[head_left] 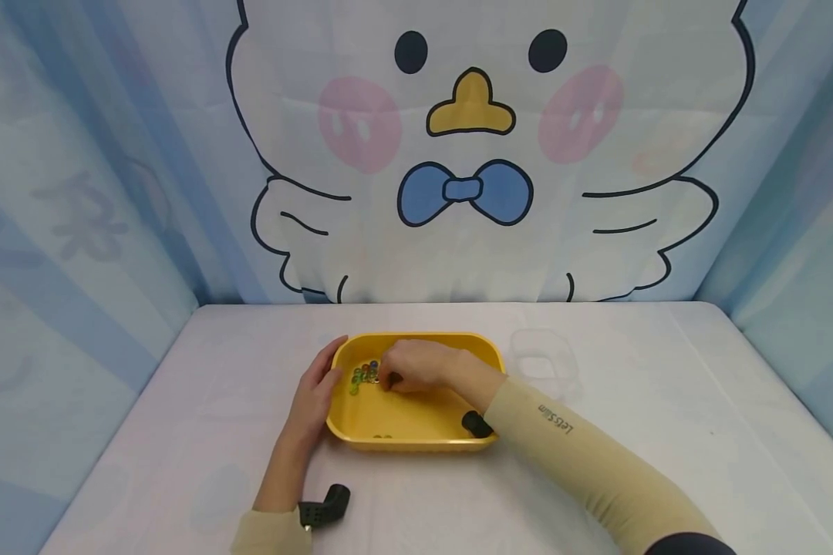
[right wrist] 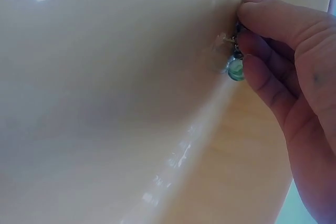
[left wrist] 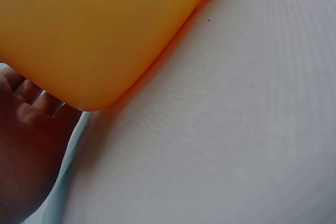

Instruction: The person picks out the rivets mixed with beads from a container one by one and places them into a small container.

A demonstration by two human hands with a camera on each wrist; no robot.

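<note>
A yellow tray (head_left: 409, 416) stands on the white table. In its back left part lies a cluster of small glass marbles (head_left: 356, 378), green, orange and blue. My left hand (head_left: 314, 397) rests against the tray's left side, thumb at the rim and fingers stretched along the outside. Inside the tray, beside the cluster, my right hand (head_left: 416, 364) reaches down with thumb and fingers together. The right wrist view shows these fingertips pinching at a dark marble, mostly hidden, while a green swirled marble (right wrist: 236, 70) sits just below them.
To the right of the tray is a clear plastic container (head_left: 544, 362). A couple of small marbles (head_left: 382, 437) lie by the tray's front wall. Black wrist cameras sit on both arms, the left one (head_left: 326, 505) over the table. A printed curtain (head_left: 472, 247) hangs behind the table.
</note>
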